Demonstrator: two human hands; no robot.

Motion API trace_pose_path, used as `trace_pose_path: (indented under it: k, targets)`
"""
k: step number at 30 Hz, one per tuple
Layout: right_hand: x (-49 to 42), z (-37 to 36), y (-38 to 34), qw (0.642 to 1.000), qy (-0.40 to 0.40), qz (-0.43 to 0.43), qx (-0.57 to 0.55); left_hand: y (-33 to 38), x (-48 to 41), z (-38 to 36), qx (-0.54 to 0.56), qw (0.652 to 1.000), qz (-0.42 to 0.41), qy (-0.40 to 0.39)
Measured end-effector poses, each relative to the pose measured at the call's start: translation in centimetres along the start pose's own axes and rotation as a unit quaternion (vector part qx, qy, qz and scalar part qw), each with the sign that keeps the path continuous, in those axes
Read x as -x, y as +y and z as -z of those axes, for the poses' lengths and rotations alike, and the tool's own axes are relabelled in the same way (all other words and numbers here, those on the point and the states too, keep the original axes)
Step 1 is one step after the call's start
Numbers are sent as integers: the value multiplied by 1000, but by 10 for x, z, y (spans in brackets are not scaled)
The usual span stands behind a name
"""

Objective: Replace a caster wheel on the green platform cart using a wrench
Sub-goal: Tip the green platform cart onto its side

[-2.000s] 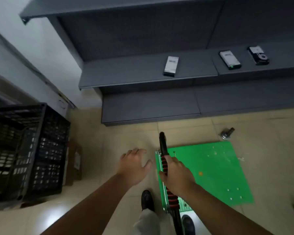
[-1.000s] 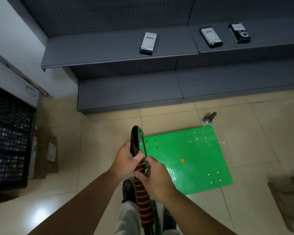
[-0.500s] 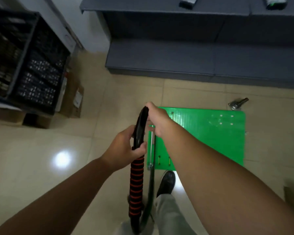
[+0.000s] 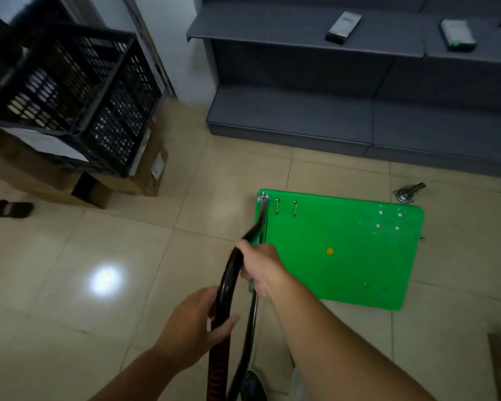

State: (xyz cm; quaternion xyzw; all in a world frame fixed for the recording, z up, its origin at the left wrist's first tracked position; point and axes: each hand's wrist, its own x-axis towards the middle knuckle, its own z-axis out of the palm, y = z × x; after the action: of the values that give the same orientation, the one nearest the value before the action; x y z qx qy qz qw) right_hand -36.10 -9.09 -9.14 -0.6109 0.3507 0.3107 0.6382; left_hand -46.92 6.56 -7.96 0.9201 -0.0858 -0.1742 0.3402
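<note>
The green platform cart (image 4: 339, 250) lies flat on the tiled floor, with small bolt heads showing near its right corners. Its black handle (image 4: 229, 282) with a red-and-black ribbed grip rises from the cart's left edge toward me. My left hand (image 4: 194, 322) holds the handle just above the ribbed grip. My right hand (image 4: 258, 264) grips the handle's bend higher up. A loose metal caster wheel (image 4: 408, 193) lies on the floor just beyond the cart's far right corner. No wrench is visible.
A black plastic crate (image 4: 70, 91) sits on cardboard boxes (image 4: 119, 183) at the left. Grey shelving (image 4: 359, 82) with small boxed items runs along the back. A sandalled foot (image 4: 9, 208) is at the far left. My shoes show at the bottom.
My right hand has moved from the handle's top end to its bend, closer to the cart. The handle has tilted toward the cart's left edge. The view has shifted right.
</note>
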Motion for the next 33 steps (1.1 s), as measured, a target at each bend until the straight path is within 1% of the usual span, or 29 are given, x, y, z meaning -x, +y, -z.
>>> trace_pose_path:
  k: [2, 5, 12, 15, 17, 20, 22, 24, 25, 28, 29, 33]
  targets:
    - [9, -7, 25, 1000, -10, -6, 0, -8, 25, -6, -12, 1000, 19, -21]
    - [17, -12, 54, 999, -24, -10, 31, -19, 54, -13, -37, 997, 40, -46]
    - [28, -33, 95, 995, -48, -19, 85, -47, 102, -25, -60, 993, 90, -51]
    - [31, -48, 114, 993, -67, -26, 94, -61, 122, -27, -63, 989, 123, -50]
    - [30, -60, 126, 993, -79, -34, 82, -73, 134, -28, -74, 986, 144, -49]
    - [30, -81, 146, 991, -99, -50, 81, -88, 151, -31, -83, 975, 200, -49]
    - [33, -96, 165, 986, -109, -64, 108, -96, 160, -39, -66, 971, 228, -14]
    - [38, -106, 189, 980, -115, -72, 149, -101, 166, -50, -13, 969, 241, 53]
    - [39, -109, 202, 976, -119, -73, 166, -104, 167, -57, 17, 965, 254, 69]
    - [40, -115, 239, 970, -139, -85, 182, -123, 185, -82, 104, 952, 284, 55]
    - [38, -117, 248, 968, -152, -91, 179, -129, 193, -91, 122, 947, 289, 63]
    - [26, -128, 274, 965, -183, -113, 152, -154, 216, -121, 117, 946, 270, 133]
